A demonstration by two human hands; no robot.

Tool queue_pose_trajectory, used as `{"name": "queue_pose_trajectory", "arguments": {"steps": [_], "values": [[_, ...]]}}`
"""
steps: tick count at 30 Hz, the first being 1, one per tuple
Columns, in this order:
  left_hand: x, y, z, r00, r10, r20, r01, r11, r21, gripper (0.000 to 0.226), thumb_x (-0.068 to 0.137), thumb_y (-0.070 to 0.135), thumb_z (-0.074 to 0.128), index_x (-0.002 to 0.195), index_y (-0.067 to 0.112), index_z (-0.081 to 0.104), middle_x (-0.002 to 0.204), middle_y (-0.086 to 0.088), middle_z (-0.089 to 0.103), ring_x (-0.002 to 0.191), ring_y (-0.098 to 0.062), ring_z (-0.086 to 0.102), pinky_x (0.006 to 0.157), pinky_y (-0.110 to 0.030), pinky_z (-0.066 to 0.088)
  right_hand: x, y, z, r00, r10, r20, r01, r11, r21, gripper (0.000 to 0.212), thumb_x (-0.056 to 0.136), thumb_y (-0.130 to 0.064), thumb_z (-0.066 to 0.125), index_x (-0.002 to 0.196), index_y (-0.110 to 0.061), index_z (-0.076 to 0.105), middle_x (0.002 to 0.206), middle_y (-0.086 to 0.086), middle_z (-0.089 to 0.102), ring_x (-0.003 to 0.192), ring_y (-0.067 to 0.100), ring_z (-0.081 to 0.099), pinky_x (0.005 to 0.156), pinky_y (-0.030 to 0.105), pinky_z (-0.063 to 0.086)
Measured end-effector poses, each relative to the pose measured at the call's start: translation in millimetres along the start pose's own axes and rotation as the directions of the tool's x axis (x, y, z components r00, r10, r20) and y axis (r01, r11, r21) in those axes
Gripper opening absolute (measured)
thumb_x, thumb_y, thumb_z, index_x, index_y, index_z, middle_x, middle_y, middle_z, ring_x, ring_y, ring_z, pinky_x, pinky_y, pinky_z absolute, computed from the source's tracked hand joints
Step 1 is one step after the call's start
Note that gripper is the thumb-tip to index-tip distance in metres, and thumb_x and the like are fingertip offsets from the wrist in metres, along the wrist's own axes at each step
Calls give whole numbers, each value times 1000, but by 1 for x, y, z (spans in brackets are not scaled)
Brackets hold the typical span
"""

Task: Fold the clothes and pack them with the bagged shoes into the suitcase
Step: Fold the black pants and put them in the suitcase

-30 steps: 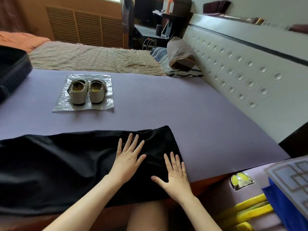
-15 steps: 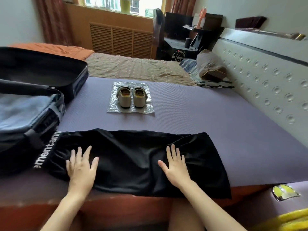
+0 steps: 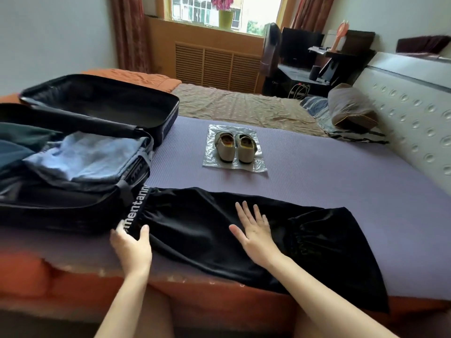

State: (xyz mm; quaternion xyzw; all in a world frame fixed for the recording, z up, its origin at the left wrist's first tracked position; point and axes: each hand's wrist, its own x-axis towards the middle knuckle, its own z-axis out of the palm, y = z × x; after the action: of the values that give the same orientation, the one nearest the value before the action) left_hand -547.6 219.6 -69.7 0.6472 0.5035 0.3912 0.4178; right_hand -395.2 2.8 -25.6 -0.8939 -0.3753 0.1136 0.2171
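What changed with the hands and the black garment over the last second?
The left hand went from lying flat near the hem to the lettered waistband, which it now pinches. The right hand shifted leftward to the middle of the black garment, staying flat. The shoes on the plastic bag and the suitcase stayed put.

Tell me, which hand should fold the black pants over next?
Probably the left hand: its fingers already pinch the waistband of the black pants. The right hand lies open and flat on the middle, holding them down.
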Motion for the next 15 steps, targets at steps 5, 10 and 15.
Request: {"name": "queue_pose_trajectory", "arguments": {"steps": [5, 10, 15], "values": [[19, 8, -4, 953, -304, 14, 301, 936, -183, 63, 85, 13, 67, 135, -9, 36, 133, -31, 45, 125, -38, 44, 107, -40, 33, 24, -58, 14, 990, -63, 125, 39, 982, 185, 59, 101, -47, 32, 152, -31, 7, 160, -10, 3, 147, 12, -8, 118, 34, -3], [21, 12, -5, 905, -422, 62, 417, 846, -332, 41, 85, 12, 68, 116, -13, 56, 118, -26, 59, 97, -24, 55, 83, -32, 40, 36, -81, 26, 976, -74, 207, 21, 969, 246, 57, 101, -45, 34, 152, -29, 14, 159, -9, 10, 147, 14, 0, 120, 34, 2], [22, 19, -4, 876, -411, 251, 481, 721, -499, 36, 81, 11, 72, 114, 0, 62, 117, -16, 63, 102, -20, 56, 99, -31, 42, 38, -89, 26, 963, -93, 251, -25, 903, 429, 55, 100, -44, 38, 150, -30, 21, 158, -10, 17, 146, 11, 11, 120, 36, 9]]}}
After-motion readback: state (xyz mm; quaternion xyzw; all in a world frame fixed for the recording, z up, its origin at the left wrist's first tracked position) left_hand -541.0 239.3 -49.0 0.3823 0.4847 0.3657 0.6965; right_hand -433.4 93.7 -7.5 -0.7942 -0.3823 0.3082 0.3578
